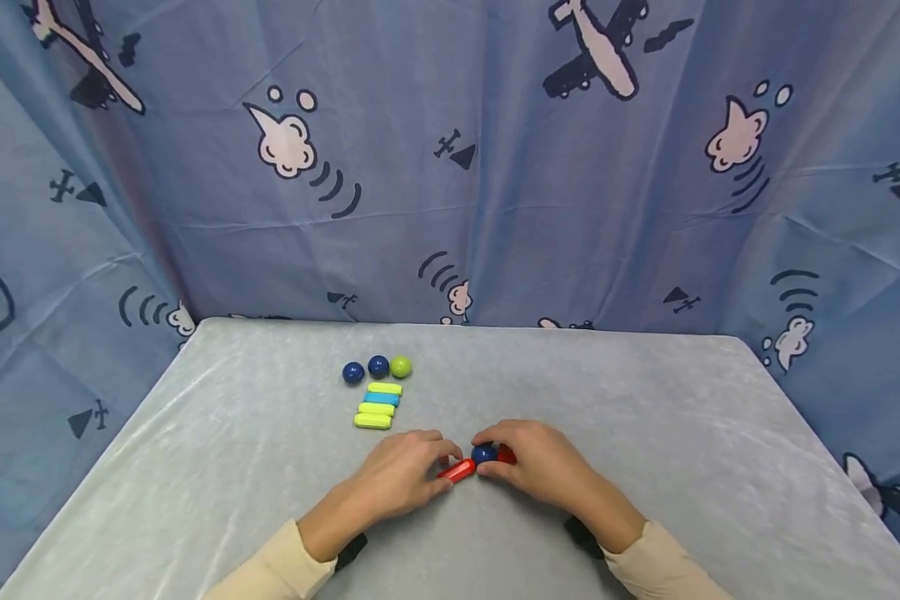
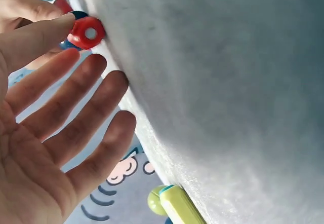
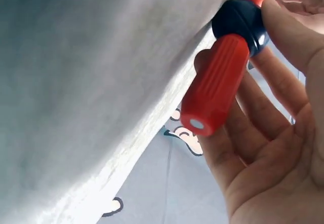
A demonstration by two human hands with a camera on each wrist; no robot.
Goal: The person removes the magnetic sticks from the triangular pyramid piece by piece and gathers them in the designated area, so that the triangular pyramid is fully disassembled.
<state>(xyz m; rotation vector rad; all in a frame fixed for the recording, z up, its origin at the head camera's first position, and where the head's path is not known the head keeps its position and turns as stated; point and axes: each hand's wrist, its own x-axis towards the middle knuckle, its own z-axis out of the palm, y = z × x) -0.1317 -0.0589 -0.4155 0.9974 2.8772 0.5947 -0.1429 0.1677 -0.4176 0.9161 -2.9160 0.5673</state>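
Observation:
A dark blue ball joins two short red rods in front of me. My left hand pinches the left red rod between thumb and fingers; its other fingers spread loosely in the left wrist view. The thumb and index finger of my right hand grip the ball. From the ball's other side, the second red rod extends under my right palm, showing ridged sides and a round silvery spot on its end. Seen end-on in the left wrist view, the left rod overlaps the ball.
Farther back and left on the pale cloth-covered table lie two dark blue balls, one of them a blue ball, and a green ball. Below them sit several yellow-green rods and a light blue rod. A patterned curtain surrounds the table.

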